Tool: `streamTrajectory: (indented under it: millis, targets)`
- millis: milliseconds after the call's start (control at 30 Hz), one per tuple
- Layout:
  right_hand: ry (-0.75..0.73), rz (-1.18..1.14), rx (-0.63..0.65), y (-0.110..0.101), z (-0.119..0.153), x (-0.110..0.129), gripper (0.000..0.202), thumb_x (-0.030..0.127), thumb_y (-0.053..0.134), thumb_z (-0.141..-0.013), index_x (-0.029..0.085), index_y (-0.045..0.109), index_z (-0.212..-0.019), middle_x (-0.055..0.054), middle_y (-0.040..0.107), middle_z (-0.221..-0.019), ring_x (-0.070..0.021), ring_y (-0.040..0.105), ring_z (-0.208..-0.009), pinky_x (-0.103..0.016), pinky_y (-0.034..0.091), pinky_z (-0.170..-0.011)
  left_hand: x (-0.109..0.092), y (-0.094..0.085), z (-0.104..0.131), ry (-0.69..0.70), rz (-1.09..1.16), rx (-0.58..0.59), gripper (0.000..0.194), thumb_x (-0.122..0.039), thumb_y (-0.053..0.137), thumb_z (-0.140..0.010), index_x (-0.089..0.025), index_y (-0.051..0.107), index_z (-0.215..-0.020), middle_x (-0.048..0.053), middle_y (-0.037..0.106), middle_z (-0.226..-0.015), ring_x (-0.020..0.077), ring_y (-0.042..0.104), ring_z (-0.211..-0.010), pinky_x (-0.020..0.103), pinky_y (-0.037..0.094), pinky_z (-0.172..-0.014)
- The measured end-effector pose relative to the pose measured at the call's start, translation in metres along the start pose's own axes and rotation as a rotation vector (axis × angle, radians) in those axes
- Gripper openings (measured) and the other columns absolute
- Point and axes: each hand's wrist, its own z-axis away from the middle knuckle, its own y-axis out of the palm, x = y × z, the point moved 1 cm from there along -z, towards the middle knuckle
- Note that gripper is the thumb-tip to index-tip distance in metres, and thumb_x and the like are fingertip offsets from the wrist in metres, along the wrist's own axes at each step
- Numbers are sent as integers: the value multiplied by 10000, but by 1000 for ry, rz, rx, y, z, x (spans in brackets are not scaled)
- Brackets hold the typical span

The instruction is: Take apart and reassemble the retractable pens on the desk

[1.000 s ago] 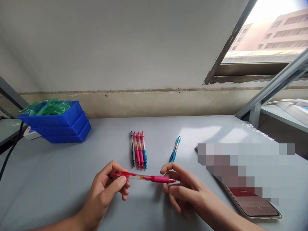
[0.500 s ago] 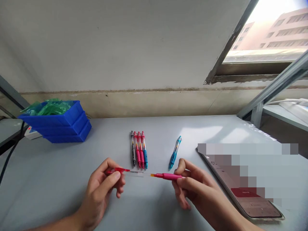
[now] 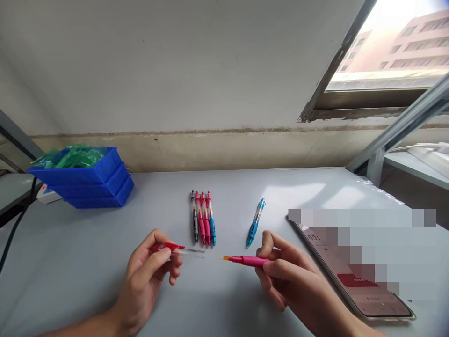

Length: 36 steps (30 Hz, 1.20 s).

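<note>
My left hand (image 3: 149, 271) pinches the clear upper barrel of a pen (image 3: 191, 252) by its red clip end. The barrel's open end points right. Between the thumb and fingers of my right hand (image 3: 280, 269) is a pink pen grip section (image 3: 247, 260), with a thin yellow-orange part sticking out of its left end. A gap separates the two pen parts, which roughly face each other above the table. Beyond my hands, several pens (image 3: 203, 220) lie side by side, with grey-black, pink and blue grips. A single blue pen (image 3: 256, 222) lies slanted beyond my right hand.
Stacked blue bins (image 3: 101, 189) stand at the back left, with green plastic film (image 3: 79, 156) in the top one. A phone (image 3: 379, 299), partly blurred out, lies at the right. A metal frame (image 3: 403, 121) slants along the right side, near the window.
The pink grip section and the clear barrel have moved apart, widening the gap between them. My right hand has shifted slightly right, and the barrel in my left hand slightly left.
</note>
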Motion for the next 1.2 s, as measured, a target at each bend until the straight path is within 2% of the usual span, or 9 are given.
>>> streamTrajectory:
  millis: [200,367,467,600,667,767,867,1033,1200]
  targets:
    - [-86,251,117,5,2,-3,155,248,561,-802,203,445,-710,18,582,-550,-93,493,-469,-223,388,-471,3,4,4,3,-65,180,193,-338,649,-721,-178,552,-674,3,623,-623,108,528,-525,214,401,-465]
    - [-256,578,91,5,4,-10,95,292,507,-870,207,502,-827,-43,617,-735,-154,592,-662,-242,466,-505,5,4,7,22,-234,284,210,-357,625,-768,-183,530,-698,3,608,-657,117,546,-560,235,444,-503]
    - [-252,657,92,2,3,-12,127,327,495,-867,204,503,-842,-33,616,-686,-141,587,-590,-233,465,-480,6,3,6,38,-272,301,215,-362,616,-777,-185,521,-700,-7,587,-657,114,545,-565,235,452,-507]
    - [-123,738,148,1,1,-13,390,460,353,-903,180,513,-683,3,526,-496,-93,455,-406,-221,364,-397,7,4,6,53,-285,362,212,-365,615,-777,-185,523,-713,-8,578,-667,112,542,-567,240,461,-514]
    - [-92,771,170,0,0,-13,444,475,302,-911,178,532,-676,19,477,-459,-92,415,-393,-225,341,-392,7,5,7,70,-267,366,216,-365,611,-781,-188,513,-703,-11,573,-664,109,535,-557,238,460,-506]
    - [-208,800,90,-2,0,-11,231,401,447,-863,193,547,-885,-8,563,-614,-122,493,-505,-236,397,-452,6,4,7,111,-243,312,225,-372,607,-782,-191,508,-690,-19,559,-656,105,529,-552,230,453,-494]
    - [-276,798,36,-2,1,-9,128,332,497,-835,205,511,-845,-22,589,-684,-124,526,-528,-237,413,-467,6,3,5,115,-255,295,225,-374,610,-781,-190,514,-693,-18,561,-665,109,536,-566,234,458,-505]
    - [-166,862,203,3,4,-4,440,440,306,-919,183,514,-629,-7,506,-535,-112,453,-481,-244,378,-466,6,1,4,65,-233,302,230,-379,619,-774,-186,513,-706,-19,565,-648,106,529,-559,227,450,-498]
    - [-236,838,166,1,0,-10,216,403,432,-879,196,485,-847,-22,575,-675,-115,472,-516,-234,381,-470,6,2,4,48,-222,257,251,-392,620,-771,-181,510,-694,-24,560,-623,96,514,-545,213,437,-487]
